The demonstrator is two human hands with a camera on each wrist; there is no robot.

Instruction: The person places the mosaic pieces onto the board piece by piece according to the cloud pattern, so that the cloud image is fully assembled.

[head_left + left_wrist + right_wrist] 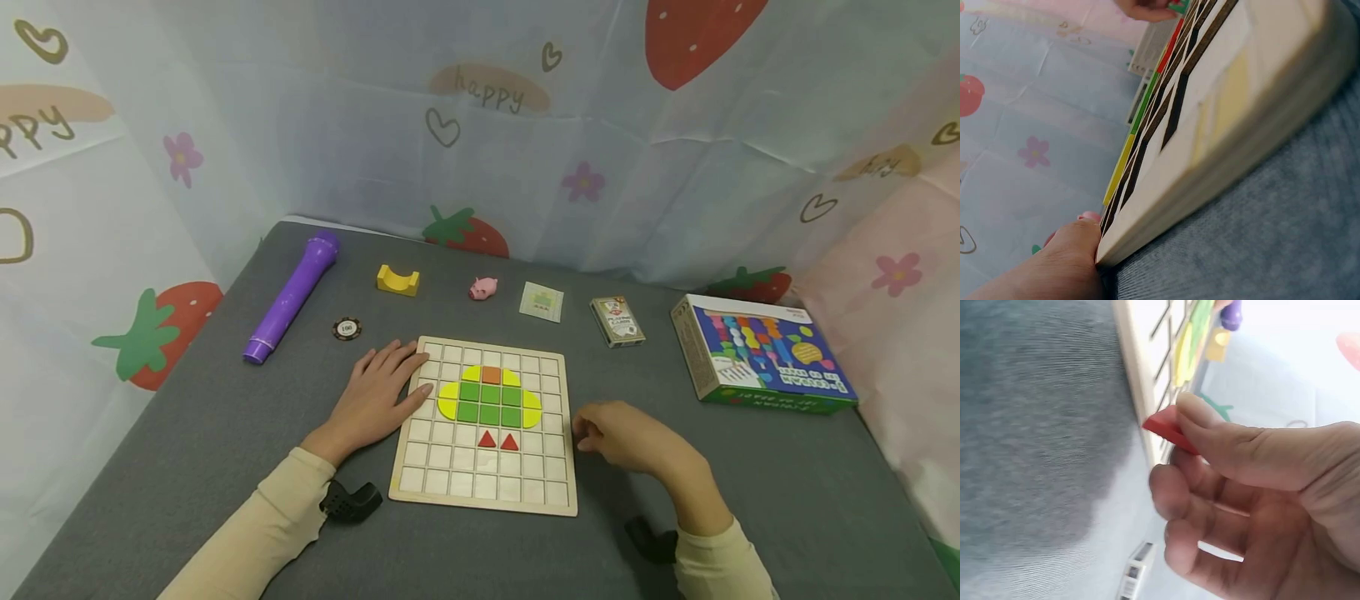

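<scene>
Head view shows the left hand (375, 398) lying flat, fingers straight, on the left edge of the board (420, 479), which sits mid-desk (187, 442) with green, yellow and red tiles in its grid. Right of the board, the right hand (626, 437) is curled beside the edge; what it holds is hidden here. Right wrist view alone shows its thumb and fingers (1194, 422) pinching a red tile (1166, 428), thin edge pointing toward the board rim. Left wrist view shows only the board's side, blurred and cut off, thumb touching its corner.
</scene>
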